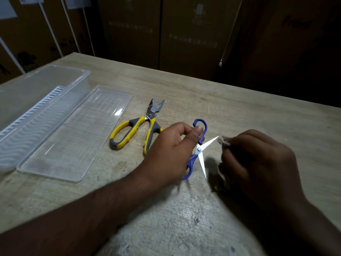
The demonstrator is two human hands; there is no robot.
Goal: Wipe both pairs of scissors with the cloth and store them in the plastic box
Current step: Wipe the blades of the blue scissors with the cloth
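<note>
Blue-handled scissors [196, 148] sit spread open in the left hand [169, 154], at four o'clock from the yellow pair [136, 128], so the right hand [258, 159], bunching the cloth [224, 141], should wipe pivot-to-tip, away from fingers.

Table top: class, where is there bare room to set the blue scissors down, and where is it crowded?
Bare table lies beyond both hands, right of the yellow scissors, and along the near edge below the lid. It is crowded where the left hand holds the blue scissors beside the yellow pair.
</note>
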